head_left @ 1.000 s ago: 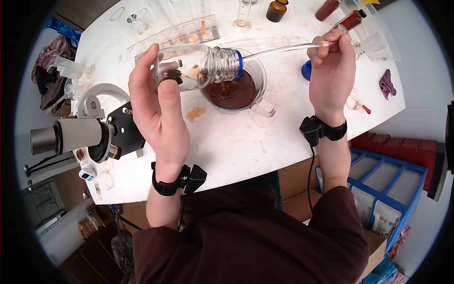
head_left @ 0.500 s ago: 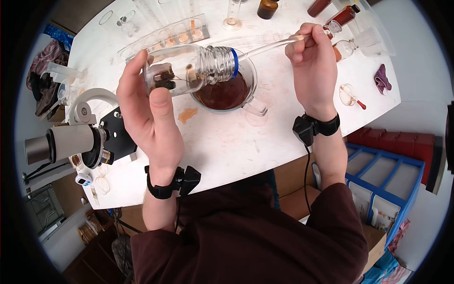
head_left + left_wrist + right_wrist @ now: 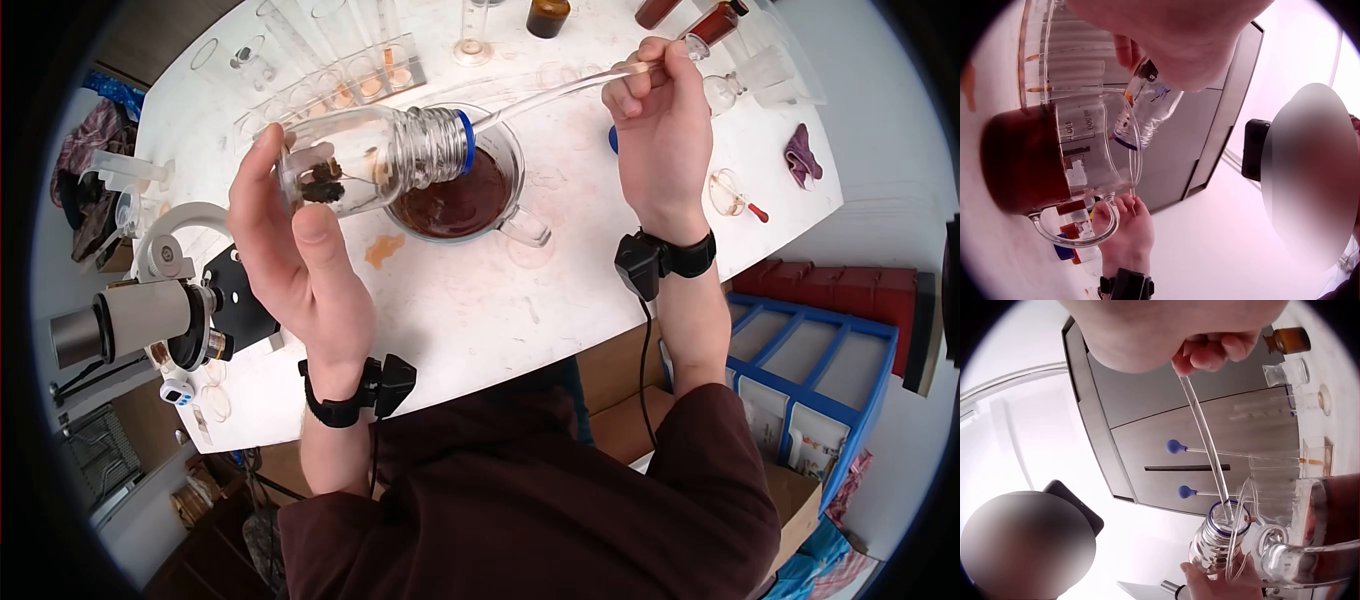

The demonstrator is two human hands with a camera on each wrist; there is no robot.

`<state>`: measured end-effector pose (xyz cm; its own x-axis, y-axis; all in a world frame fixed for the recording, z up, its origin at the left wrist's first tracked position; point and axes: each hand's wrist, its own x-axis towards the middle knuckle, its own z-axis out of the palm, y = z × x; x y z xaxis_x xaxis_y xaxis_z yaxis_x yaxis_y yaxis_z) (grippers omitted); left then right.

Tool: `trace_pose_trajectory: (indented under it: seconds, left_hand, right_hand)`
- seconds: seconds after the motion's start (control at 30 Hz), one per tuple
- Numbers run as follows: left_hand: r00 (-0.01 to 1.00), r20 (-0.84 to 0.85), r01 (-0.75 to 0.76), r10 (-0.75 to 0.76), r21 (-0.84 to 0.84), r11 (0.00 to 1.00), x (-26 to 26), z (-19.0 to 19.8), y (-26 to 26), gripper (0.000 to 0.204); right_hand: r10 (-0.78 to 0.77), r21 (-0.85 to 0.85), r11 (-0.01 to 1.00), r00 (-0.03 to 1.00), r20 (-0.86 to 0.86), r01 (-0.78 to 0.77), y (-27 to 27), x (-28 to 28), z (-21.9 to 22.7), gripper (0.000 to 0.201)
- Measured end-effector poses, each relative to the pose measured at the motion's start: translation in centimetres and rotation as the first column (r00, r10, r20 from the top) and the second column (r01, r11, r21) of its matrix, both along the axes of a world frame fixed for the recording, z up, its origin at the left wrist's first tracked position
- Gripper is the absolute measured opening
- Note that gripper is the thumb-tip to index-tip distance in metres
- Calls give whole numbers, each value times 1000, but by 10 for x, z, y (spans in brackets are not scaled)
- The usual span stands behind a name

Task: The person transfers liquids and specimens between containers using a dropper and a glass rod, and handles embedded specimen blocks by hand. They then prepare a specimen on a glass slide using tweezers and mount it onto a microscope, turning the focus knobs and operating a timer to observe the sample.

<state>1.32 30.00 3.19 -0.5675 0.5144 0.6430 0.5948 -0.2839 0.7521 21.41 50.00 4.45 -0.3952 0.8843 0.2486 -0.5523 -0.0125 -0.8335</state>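
My left hand (image 3: 310,270) holds a clear glass bottle (image 3: 350,150) lying nearly on its side, fingers and thumb around its base. The bottle has a ridged neck and a blue ring at the mouth; dark clumps sit inside. Below the mouth stands a glass measuring jug (image 3: 1088,140) with a handle, part filled with dark red-brown liquid. My right hand (image 3: 662,150) pinches a clear glass rod (image 3: 555,95) near its upper end. In the right wrist view, the lower end of the rod (image 3: 1204,431) reaches into the bottle's mouth.
A rack (image 3: 410,70) of glass tubes stands behind the jug, and a microscope (image 3: 150,318) is at left. Brown bottle (image 3: 548,17), red-liquid bottle (image 3: 716,24) and purple cloth (image 3: 801,157) lie beyond and right. A brownish puddle (image 3: 383,250) is beside the jug.
The head view has shifted, so the bench and its items appear further left. My right hand has come slightly left with the rod. Both hands keep their holds.
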Motion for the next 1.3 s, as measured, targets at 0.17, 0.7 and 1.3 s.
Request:
trace_pose_trajectory:
  seconds: [0.17,0.7,1.3]
  left_hand:
    - [997,73,40,-41,16,999,3,2,-2,60]
    - [997,-53,62,-62,-8,998,2,0,-4,56]
    - [977,68,197,-202,67,978,2,-1,6,45]
  right_hand:
    - [20,34,999,996,85,-23,-8,-6,-1,27]
    - [28,1,1000,996,85,-28,-8,-7,-2,26]
    - [95,193,970,962,256,-147,-25,-12,5,36]
